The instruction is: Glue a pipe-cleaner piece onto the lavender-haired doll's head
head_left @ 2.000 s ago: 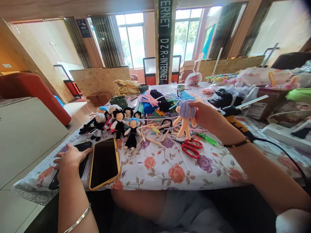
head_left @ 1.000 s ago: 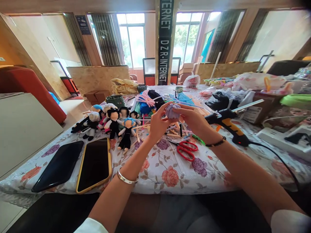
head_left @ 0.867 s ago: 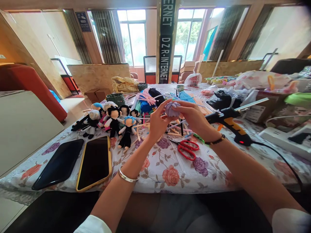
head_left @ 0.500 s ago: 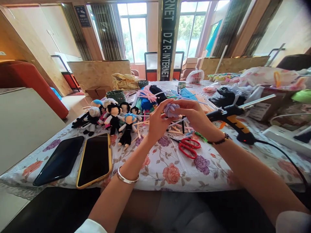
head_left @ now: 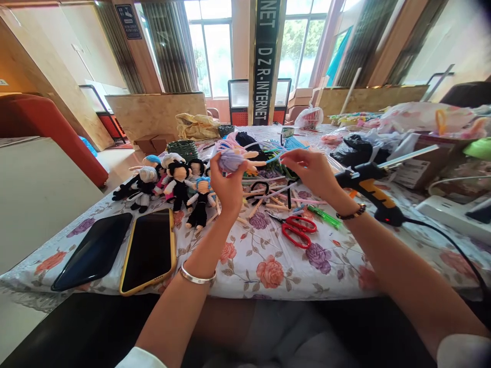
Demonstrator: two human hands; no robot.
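Two phones (head_left: 115, 250) lie near the tabletop's (head_left: 249, 266) front left corner, with a row of small dolls (head_left: 172, 184) behind them. The left hand (head_left: 226, 186) is curled around a lilac-haired doll (head_left: 233, 157), held up above the tabletop's middle. The right hand (head_left: 310, 171) hovers beside it, fingers loosely bent, holding nothing visible. Red scissors (head_left: 299, 230) lie below it, and a glue gun (head_left: 368, 189) rests just right of the wrist.
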